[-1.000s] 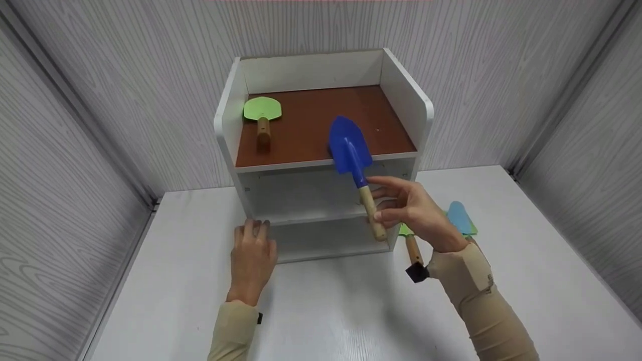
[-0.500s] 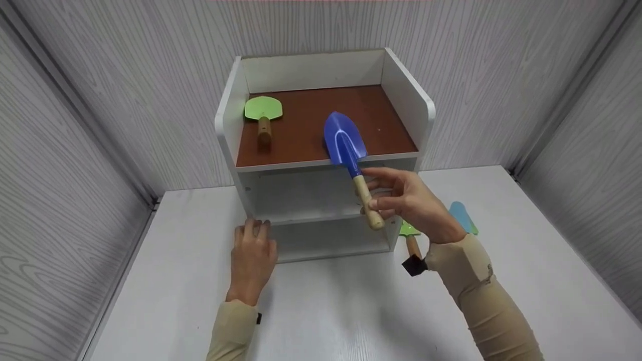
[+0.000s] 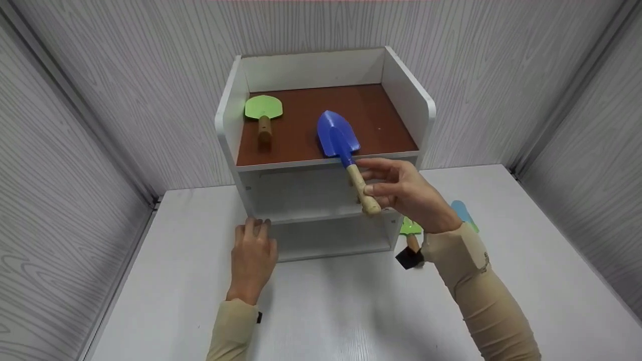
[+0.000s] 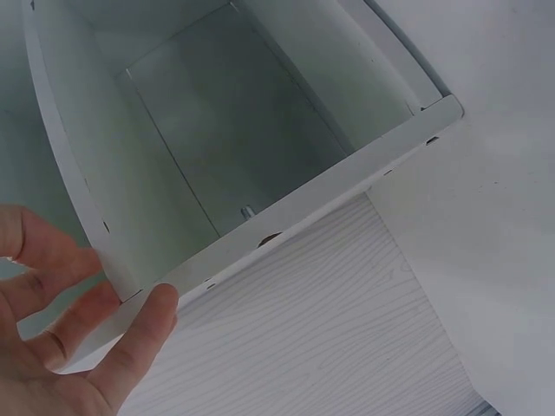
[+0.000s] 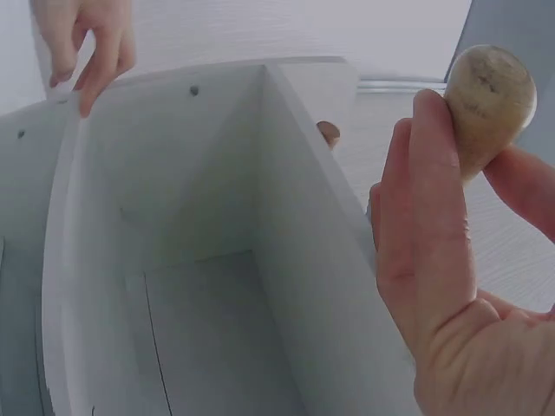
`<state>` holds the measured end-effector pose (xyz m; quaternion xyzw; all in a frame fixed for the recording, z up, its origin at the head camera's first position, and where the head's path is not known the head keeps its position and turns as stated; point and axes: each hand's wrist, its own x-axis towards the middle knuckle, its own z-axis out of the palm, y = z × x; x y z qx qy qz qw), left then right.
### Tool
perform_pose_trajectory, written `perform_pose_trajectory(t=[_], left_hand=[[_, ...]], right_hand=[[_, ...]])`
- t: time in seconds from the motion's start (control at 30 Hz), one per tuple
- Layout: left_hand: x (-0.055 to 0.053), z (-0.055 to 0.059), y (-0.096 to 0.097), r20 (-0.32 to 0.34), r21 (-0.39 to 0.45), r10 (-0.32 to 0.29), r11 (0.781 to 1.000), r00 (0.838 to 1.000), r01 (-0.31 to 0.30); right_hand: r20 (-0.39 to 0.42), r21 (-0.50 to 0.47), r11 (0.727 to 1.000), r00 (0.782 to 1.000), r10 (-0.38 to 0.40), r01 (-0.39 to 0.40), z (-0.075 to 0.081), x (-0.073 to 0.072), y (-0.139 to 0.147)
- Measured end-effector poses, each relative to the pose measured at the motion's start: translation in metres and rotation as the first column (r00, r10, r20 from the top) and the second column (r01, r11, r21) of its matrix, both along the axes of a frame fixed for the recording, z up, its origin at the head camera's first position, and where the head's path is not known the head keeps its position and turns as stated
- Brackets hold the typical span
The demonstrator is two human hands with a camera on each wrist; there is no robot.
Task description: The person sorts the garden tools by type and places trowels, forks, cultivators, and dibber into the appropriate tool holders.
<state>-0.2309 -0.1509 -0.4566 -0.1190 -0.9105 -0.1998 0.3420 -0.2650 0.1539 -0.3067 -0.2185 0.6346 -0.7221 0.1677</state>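
A blue hand trowel [image 3: 337, 134] with a pale wooden handle is tilted in front of the white shelf unit [image 3: 426, 108]. My right hand [image 3: 414, 195] pinches its handle between thumb and fingers. The blade overlaps the front of the brown top board in the head view; I cannot tell if they touch. The right wrist view shows the rounded handle end [image 5: 492, 91] above the fingers. At the unit's left front edge, my left hand [image 3: 253, 258] grips the side panel [image 4: 251, 238], thumb outside and fingers inside by the middle shelf.
A lime-green flat-bladed tool [image 3: 263, 108] with a brown handle lies on the top board's left side. Right of the unit, a green tool [image 3: 411, 226] and a light-blue blade [image 3: 462, 212] lie on the white table [image 3: 321, 311], partly hidden by the right arm. Raised panels edge the top.
My right hand has carried the trowel up and to the left, so its blade has shifted left over the top board's front. The left hand has stayed put.
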Motion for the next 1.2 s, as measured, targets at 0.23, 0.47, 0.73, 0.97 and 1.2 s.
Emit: perform_pose_trajectory(t=[0.23, 0.47, 0.73, 0.97, 1.2], left_hand=[[0.000, 0.000, 0.000, -0.006, -0.012, 0.006, 1.000, 1.000, -0.006], [0.001, 0.000, 0.000, 0.013, -0.013, 0.011, 1.000, 1.000, -0.011], [0.000, -0.001, 0.000, 0.005, -0.033, 0.019, 0.999, 1.000, -0.019], [0.001, 0.000, 0.001, -0.009, -0.036, 0.019, 0.999, 1.000, -0.019], [0.001, 0.000, -0.001, -0.014, -0.025, 0.015, 1.000, 1.000, -0.016]], right_hand=[[0.023, -0.051, 0.999, 1.000, -0.004, 0.005, 0.006, -0.008, -0.004], [0.050, -0.069, 0.997, 0.998, -0.022, 0.026, 0.016, -0.013, -0.008], [0.090, -0.099, 0.994, 0.995, -0.034, 0.042, 0.025, -0.016, -0.013], [0.082, -0.131, 0.990, 0.996, -0.034, 0.045, 0.034, -0.021, -0.021], [0.096, -0.094, 0.993, 0.993, -0.066, 0.076, 0.042, -0.030, -0.028]])
